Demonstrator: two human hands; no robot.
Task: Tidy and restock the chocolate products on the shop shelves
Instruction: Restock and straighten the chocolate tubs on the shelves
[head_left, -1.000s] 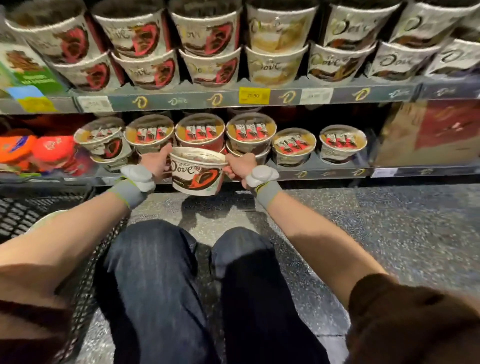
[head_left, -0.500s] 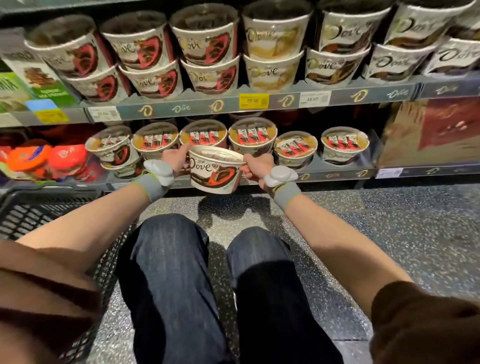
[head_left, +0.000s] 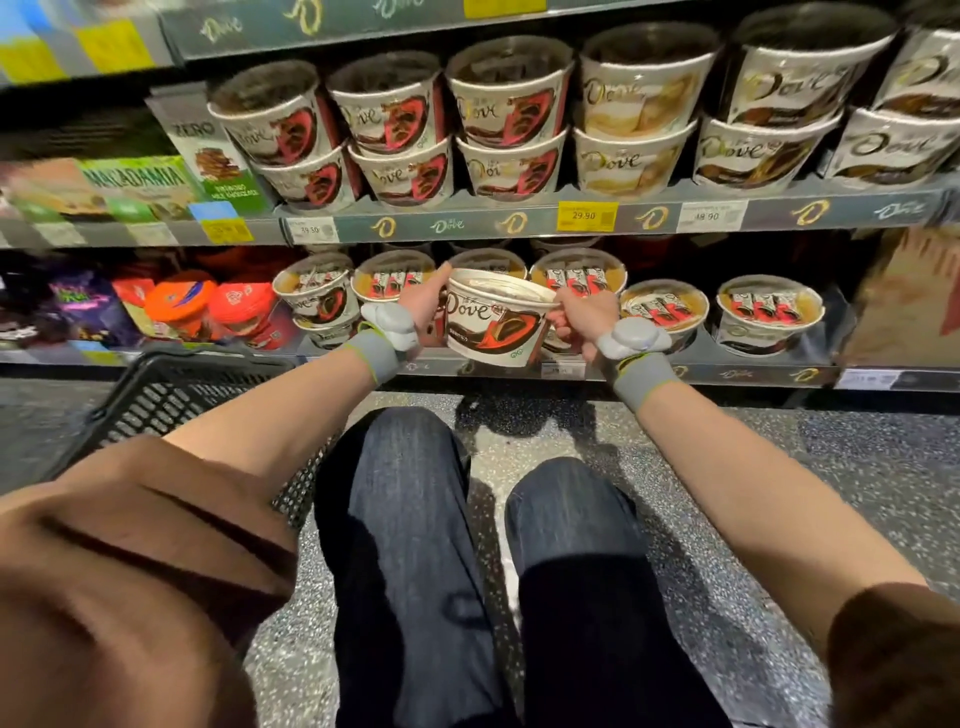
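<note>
Two hands on one chocolate tub (head_left: 496, 322), left hand (head_left: 427, 306) and right hand (head_left: 583, 323) clamped on opposite sides, tub between both grips, just before the bottom shelf (head_left: 727, 371).

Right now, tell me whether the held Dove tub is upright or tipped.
Roughly upright: the Dove tub has its lid on top, logo readable, left hand and right hand gripping opposite sides.

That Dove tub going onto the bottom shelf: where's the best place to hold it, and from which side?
Hold the Dove tub by its side walls just under the rim, one hand per side, as the left hand and right hand do now. It is round and widens upward, so the rim stops a slip, and the front stays free to slide between neighbouring tubs.
</note>
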